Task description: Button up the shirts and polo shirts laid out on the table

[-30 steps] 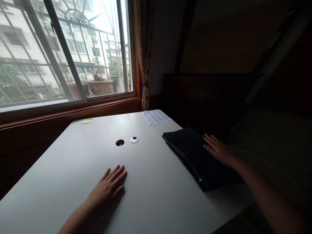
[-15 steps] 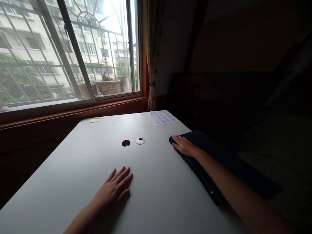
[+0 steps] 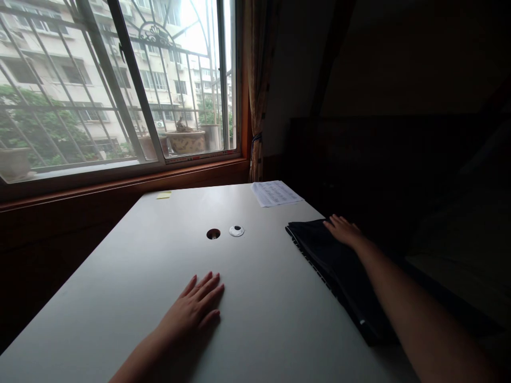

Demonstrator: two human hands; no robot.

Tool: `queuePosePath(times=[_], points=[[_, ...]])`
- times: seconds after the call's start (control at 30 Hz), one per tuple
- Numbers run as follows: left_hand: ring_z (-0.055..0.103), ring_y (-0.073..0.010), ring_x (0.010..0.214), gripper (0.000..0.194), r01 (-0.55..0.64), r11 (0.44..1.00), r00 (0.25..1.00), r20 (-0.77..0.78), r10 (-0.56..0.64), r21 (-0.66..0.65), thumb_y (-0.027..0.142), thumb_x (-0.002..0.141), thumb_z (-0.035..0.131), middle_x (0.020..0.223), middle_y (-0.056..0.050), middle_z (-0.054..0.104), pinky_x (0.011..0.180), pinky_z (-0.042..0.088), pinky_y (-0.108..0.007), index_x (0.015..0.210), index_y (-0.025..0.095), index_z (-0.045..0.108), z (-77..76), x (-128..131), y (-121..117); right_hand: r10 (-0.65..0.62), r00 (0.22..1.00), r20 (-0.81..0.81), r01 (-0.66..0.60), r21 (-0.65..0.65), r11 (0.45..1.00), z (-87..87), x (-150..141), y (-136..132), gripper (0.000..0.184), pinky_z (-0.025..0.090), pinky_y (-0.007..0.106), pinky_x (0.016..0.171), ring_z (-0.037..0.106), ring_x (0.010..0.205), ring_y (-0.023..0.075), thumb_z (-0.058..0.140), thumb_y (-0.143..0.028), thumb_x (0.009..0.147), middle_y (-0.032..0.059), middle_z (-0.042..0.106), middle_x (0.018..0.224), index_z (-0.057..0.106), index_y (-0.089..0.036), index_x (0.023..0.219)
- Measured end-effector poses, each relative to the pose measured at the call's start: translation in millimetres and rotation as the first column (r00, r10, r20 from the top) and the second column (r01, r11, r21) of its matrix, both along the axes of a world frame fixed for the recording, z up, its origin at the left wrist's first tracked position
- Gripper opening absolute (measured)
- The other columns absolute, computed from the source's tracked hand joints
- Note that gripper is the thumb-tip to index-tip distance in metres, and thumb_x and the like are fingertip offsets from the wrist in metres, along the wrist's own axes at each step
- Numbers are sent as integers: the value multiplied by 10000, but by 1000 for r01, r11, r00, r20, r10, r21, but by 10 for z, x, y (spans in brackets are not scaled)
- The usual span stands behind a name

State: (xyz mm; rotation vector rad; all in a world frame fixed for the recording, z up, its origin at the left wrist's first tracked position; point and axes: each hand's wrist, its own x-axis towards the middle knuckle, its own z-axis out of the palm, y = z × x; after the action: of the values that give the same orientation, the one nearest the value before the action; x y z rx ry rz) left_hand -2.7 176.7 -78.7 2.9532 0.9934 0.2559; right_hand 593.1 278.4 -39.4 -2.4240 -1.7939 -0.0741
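A dark, folded cloth point(image 3: 335, 260) lies along the right edge of the white table point(image 3: 120, 298), and part of it reaches past that edge. White dashes run down its left border; what kind of cloth it is cannot be made out. On its far right part rests my right hand point(image 3: 343, 230), palm down with fingers stretched out, and my forearm covers some of the fabric. My left hand point(image 3: 195, 303) lies flat on the tabletop with its fingers spread, apart from the cloth and holding nothing.
Printed papers point(image 3: 276, 193) lie at the far right corner of the table. A yellow sticky note point(image 3: 163, 195) is near the far left corner. Mid-table are a round hole point(image 3: 213, 234) and a white round cap point(image 3: 237, 231). Beyond stand a window and a tied curtain point(image 3: 257, 106).
My right hand swept left to the cloth's left border, then back right across it to the far right part. My left hand stays flat on the table. The camera view has turned slightly left.
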Motion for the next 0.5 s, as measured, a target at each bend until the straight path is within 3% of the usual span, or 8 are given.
queuePosePath(times=[0.07, 0.17, 0.5], points=[[267, -282, 1485, 623, -3, 1000, 1000, 0, 3, -12, 516, 1020, 379, 1620, -4, 218, 1221, 208, -544, 1573, 360, 137, 1, 0, 0, -99, 995, -18, 99, -1, 995, -43, 97, 15, 751, 306, 651, 1107, 325, 1443, 399, 151, -575, 966, 216, 327, 1576, 388, -102, 1499], [267, -281, 1484, 619, -3, 1000, 1000, 18, 4, -18, 504, 1021, 387, 1619, -6, 221, 1224, 198, -538, 1572, 364, 143, 5, 0, -4, -149, 988, -29, 149, 23, 989, -108, 122, 24, 760, 309, 600, 1128, 346, 1436, 378, 146, -578, 970, 207, 330, 1578, 369, -88, 1507], [239, -287, 1493, 609, -13, 999, 1000, 7, 14, -37, 528, 1022, 359, 1624, -5, 198, 1215, 209, -562, 1570, 360, 155, -36, -3, 20, -138, 990, -18, 139, 44, 989, -166, 74, -106, 764, 191, 566, 1194, 206, 1503, 323, 124, -557, 980, 170, 230, 1627, 278, -64, 1543]])
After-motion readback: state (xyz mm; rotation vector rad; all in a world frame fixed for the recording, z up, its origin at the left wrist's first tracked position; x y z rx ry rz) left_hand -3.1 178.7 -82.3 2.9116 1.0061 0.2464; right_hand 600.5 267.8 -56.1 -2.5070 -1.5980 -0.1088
